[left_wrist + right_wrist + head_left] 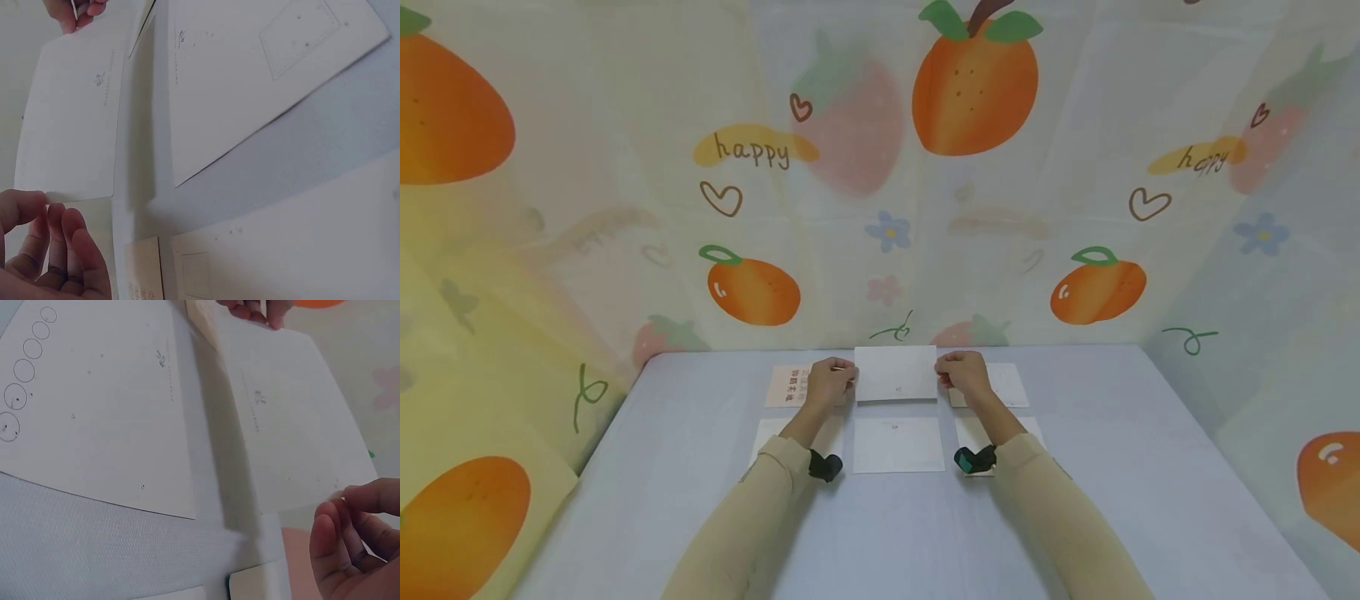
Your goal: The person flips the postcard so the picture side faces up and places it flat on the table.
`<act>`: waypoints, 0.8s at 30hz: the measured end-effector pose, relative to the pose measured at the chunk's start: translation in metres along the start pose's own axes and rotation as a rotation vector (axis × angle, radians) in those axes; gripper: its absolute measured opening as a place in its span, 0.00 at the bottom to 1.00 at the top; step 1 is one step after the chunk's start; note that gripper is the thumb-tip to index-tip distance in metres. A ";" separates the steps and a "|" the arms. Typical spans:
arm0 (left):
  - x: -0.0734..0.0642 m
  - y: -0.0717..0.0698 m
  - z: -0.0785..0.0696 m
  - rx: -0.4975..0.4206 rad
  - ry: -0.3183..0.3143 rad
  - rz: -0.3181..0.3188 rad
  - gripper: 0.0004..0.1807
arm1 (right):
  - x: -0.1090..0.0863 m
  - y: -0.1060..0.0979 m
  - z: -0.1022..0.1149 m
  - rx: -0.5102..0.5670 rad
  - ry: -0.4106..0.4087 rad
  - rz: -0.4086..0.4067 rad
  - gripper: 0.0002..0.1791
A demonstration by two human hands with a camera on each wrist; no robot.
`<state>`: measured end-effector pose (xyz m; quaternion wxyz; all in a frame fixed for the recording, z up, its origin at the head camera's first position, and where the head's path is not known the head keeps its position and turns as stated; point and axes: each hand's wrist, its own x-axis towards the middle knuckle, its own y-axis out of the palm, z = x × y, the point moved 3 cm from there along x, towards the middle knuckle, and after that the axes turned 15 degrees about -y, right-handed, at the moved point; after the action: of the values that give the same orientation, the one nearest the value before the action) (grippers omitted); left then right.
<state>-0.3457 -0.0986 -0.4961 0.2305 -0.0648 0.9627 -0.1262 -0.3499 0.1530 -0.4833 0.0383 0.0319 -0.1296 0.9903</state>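
Between both hands a white postcard (pixel 896 373) is held up above the table at its back edge. My left hand (pixel 831 381) pinches its left edge between thumb and fingertips. At the right edge, my right hand (pixel 964 372) pinches it the same way. Its visible face is mostly blank, with a small printed emblem and a line of tiny text near the lower edge. Just in front lies another white postcard (pixel 898 446), flat; in the right wrist view this postcard (pixel 106 400) shows a row of printed circles.
A pale card with brown characters (pixel 787 385) lies back left, and another card (pixel 1009 385) back right. Front left and front right cards (pixel 767 432) (pixel 1026 428) are partly hidden by my forearms. A printed curtain (pixel 850 250) hangs behind the white table (pixel 895 533).
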 end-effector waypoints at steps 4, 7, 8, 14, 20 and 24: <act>-0.003 -0.001 -0.002 0.034 0.011 -0.023 0.11 | -0.002 0.000 0.003 0.020 -0.011 -0.009 0.11; -0.004 -0.001 -0.003 0.058 0.021 -0.041 0.11 | -0.002 -0.001 0.004 0.032 -0.019 -0.017 0.11; -0.004 -0.001 -0.004 0.061 0.025 -0.046 0.11 | -0.002 -0.001 0.004 0.036 -0.022 -0.020 0.11; -0.004 -0.003 -0.005 0.079 0.053 -0.073 0.11 | -0.003 -0.001 0.006 0.053 -0.026 -0.036 0.10; -0.005 -0.004 -0.007 0.123 0.082 -0.119 0.10 | -0.005 -0.002 0.009 0.070 -0.039 -0.039 0.09; -0.007 -0.004 -0.008 0.138 0.106 -0.144 0.10 | -0.005 -0.002 0.009 0.067 -0.040 -0.039 0.09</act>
<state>-0.3426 -0.0996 -0.4849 0.1734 -0.1112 0.9554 -0.2117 -0.3439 0.1518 -0.4742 0.0538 0.0556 -0.0965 0.9923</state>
